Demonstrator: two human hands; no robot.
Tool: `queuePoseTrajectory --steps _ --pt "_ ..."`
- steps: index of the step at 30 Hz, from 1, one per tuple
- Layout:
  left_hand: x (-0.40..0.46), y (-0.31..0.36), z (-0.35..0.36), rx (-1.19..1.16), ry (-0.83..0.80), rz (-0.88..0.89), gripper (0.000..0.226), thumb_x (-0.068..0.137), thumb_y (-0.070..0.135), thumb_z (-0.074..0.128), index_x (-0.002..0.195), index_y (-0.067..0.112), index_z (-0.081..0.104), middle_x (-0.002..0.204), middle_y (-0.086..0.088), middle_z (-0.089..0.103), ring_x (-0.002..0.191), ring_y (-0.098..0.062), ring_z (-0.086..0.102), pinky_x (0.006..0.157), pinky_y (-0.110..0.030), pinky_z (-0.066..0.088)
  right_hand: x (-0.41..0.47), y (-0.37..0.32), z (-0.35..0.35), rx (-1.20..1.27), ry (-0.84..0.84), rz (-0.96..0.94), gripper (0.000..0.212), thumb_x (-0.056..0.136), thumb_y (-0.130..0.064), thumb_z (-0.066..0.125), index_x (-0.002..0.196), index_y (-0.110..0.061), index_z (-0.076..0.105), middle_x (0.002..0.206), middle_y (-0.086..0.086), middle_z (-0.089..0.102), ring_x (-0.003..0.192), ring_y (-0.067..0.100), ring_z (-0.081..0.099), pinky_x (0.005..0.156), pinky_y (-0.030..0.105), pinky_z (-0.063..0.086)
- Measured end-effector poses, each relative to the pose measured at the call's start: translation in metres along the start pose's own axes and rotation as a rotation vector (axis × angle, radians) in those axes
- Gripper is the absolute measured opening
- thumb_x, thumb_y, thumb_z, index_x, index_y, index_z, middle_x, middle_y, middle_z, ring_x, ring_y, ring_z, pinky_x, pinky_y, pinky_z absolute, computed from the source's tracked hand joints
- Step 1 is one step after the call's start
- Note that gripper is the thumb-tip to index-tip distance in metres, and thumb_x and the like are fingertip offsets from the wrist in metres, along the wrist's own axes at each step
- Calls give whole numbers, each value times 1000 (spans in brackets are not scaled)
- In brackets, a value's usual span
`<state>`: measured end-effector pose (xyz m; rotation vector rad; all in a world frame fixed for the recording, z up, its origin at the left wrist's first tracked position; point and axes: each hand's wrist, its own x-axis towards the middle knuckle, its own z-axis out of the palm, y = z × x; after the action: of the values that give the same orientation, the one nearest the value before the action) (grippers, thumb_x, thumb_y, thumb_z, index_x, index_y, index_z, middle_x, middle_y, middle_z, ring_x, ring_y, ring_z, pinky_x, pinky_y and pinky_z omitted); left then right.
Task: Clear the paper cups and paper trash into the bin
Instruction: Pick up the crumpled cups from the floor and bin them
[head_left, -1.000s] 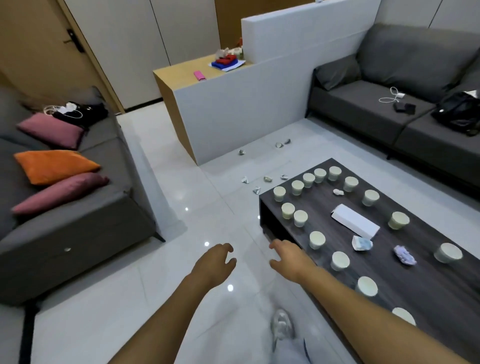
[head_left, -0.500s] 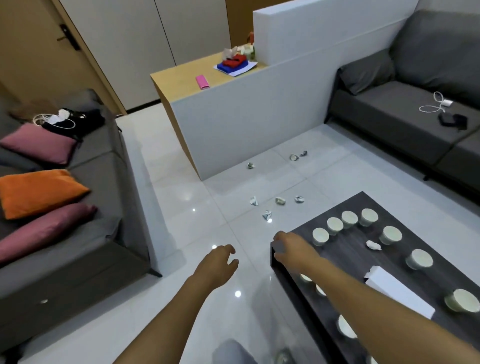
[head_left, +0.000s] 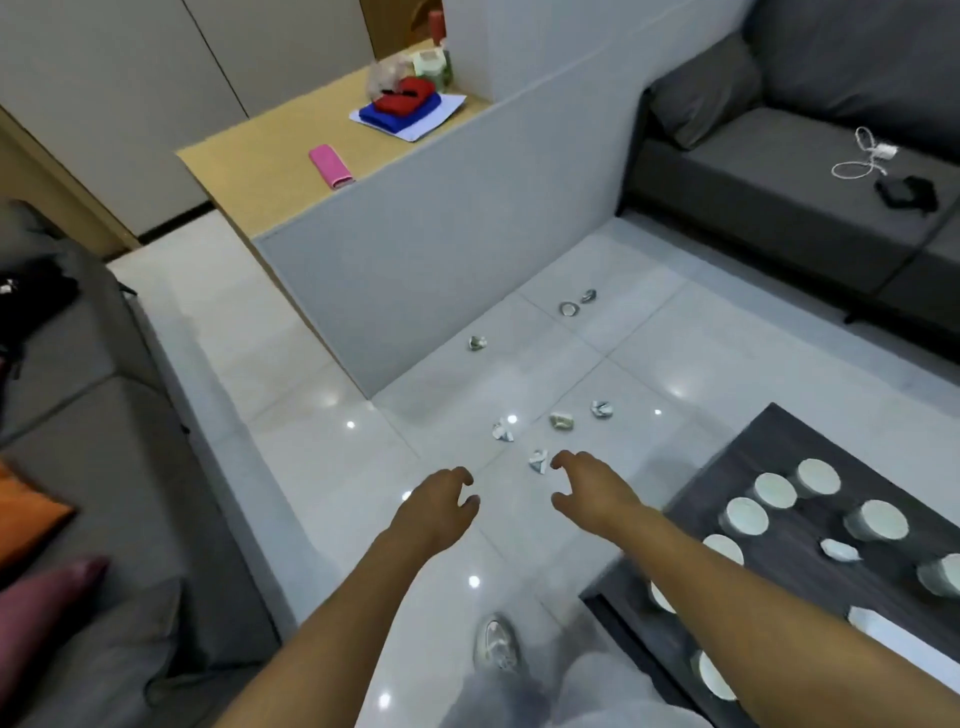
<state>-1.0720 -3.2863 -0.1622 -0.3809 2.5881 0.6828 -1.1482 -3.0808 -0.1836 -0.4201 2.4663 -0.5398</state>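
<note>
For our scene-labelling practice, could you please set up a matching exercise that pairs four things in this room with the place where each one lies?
Things:
1. pink case
2. white cable
3. crumpled paper nearest the right hand
4. paper cup

Places:
A. on the dark coffee table
B. on the white tiled floor
C. on the grey sofa seat
D. on the wooden counter

Pairs: 1-D, 2-C, 3-B, 4-A
</note>
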Motion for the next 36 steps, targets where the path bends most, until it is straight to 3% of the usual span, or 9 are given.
queuePoseTrajectory --steps 9,23,36 --pt "166 -1 -80 78 -124 138 38 97 34 47 130 16 49 125 -5 55 114 -19 52 93 -28 42 127 -13 -40 101 20 199 46 90 -25 56 135 -20 43 128 7 49 114 25 51 89 32 47" --pt "394 17 -159 166 -257 205 36 97 31 46 129 16 49 124 -6 56 112 -20 53 92 -29 41 330 -24 -103 236 15 380 49 91 -26 56 137 -18 42 131 9 47 120 30 46 92 37 44" --pt "567 -34 -178 264 -501 347 31 94 25 54 122 13 56 117 -7 61 107 -19 56 82 -20 36 430 -50 -43 417 136 745 52 89 -26 55 138 -17 39 130 10 46 112 32 47 91 38 47"
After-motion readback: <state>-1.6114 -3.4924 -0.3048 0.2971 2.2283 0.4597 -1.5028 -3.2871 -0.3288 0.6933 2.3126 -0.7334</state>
